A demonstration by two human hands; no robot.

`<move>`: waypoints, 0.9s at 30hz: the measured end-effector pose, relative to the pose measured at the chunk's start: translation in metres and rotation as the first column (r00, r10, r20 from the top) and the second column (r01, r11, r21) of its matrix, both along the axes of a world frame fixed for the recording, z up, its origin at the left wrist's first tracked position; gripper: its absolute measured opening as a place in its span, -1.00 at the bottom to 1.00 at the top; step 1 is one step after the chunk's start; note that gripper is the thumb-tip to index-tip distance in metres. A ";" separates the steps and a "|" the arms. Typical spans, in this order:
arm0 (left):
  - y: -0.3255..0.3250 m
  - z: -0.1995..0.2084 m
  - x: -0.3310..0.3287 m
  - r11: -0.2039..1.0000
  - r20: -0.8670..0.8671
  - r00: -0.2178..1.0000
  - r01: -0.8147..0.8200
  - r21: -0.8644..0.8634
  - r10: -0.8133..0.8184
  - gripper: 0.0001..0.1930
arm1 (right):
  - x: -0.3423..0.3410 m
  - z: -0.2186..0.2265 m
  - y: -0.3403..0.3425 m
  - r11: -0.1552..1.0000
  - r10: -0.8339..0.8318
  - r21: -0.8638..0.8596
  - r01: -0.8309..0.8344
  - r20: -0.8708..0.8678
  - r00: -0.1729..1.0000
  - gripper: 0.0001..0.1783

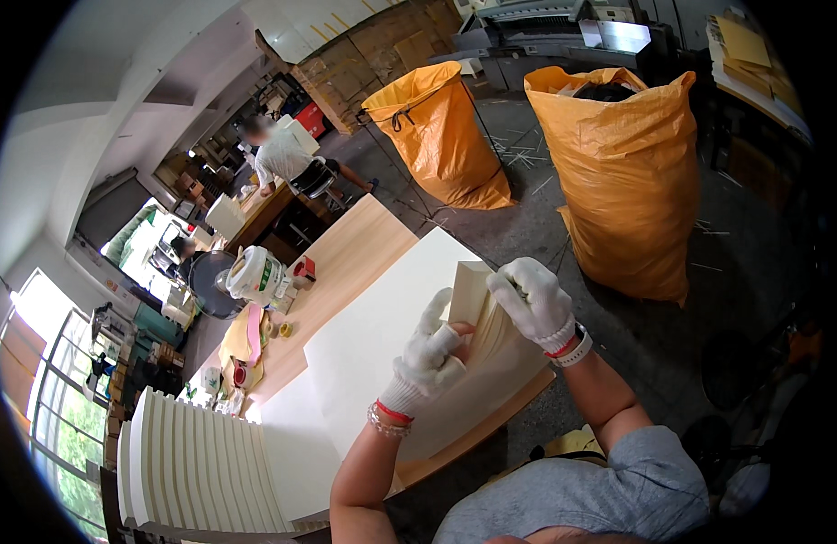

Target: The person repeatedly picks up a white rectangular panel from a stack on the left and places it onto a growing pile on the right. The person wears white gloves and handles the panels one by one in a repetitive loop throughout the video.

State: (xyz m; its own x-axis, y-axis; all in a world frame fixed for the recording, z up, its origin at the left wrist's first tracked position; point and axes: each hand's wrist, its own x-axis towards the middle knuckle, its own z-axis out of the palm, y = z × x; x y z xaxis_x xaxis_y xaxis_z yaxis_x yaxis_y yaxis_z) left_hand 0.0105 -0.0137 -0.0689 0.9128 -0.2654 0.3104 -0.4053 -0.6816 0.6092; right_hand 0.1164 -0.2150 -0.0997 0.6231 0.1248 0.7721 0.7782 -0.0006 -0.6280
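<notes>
On the large white sheets (pixel 373 344) covering the table in front of me stands a bundle of cream card pieces (pixel 470 288), its layered edges fanning toward my right. My left hand (pixel 426 358), in a white glove with bare fingertips showing, grips the bundle's near left side. Gloved in white as well, my right hand (pixel 532 299) pinches the upper right edge with bent fingers. Part of the bundle is hidden behind the fingers. Both gloves have red cuffs.
Tall stacked white card pieces (pixel 201 462) stand at the near left. A white bucket (pixel 253 275), tape rolls and a red box (pixel 304 269) sit along the wooden table (pixel 364 238). Two orange sacks (pixel 613 181) stand beyond the table. A person (pixel 282 154) works farther back.
</notes>
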 end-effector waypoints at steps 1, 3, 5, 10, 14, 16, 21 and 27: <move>-0.002 -0.001 -0.001 1.000 0.025 0.999 -0.030 0.005 0.030 -0.52 | 0.000 0.000 0.001 1.000 0.005 0.008 -0.005 -0.016 1.000 -0.76; -0.008 0.001 -0.004 0.996 0.084 0.993 -0.082 0.040 0.078 -0.52 | -0.002 0.001 0.002 1.000 0.014 0.023 -0.013 -0.046 0.999 -0.76; -0.009 0.001 -0.004 0.992 0.125 0.988 -0.102 0.075 0.092 -0.52 | -0.001 0.000 0.003 1.000 0.009 0.023 -0.008 -0.038 0.999 -0.76; -0.006 -0.003 0.000 0.994 0.138 0.987 -0.087 0.063 0.078 -0.52 | 0.001 -0.003 0.000 1.000 0.006 0.024 -0.005 -0.019 1.000 -0.76; -0.004 -0.004 -0.002 0.997 0.147 0.987 -0.077 0.025 0.072 -0.53 | 0.000 -0.002 -0.002 1.000 0.017 0.011 -0.017 -0.011 1.000 -0.77; -0.003 -0.001 -0.003 0.998 0.155 0.987 -0.049 0.048 0.041 -0.54 | 0.000 -0.002 -0.003 1.000 0.024 0.009 -0.024 -0.001 1.000 -0.78; 0.001 0.002 0.001 0.996 0.074 0.997 0.024 0.081 -0.030 -0.56 | 0.000 -0.003 -0.001 1.000 0.003 0.020 -0.002 -0.032 0.999 -0.77; -0.007 -0.001 -0.001 0.993 0.141 0.986 -0.094 0.068 0.083 -0.52 | -0.001 -0.002 0.001 0.999 0.002 0.047 0.000 -0.033 0.999 -0.76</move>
State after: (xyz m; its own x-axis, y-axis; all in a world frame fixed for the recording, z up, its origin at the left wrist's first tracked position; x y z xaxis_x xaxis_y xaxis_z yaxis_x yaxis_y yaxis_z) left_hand 0.0093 -0.0203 -0.0701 0.8835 -0.2123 0.4175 -0.4180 -0.7596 0.4983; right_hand 0.1158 -0.2139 -0.1013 0.6484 0.0895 0.7560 0.7569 0.0302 -0.6528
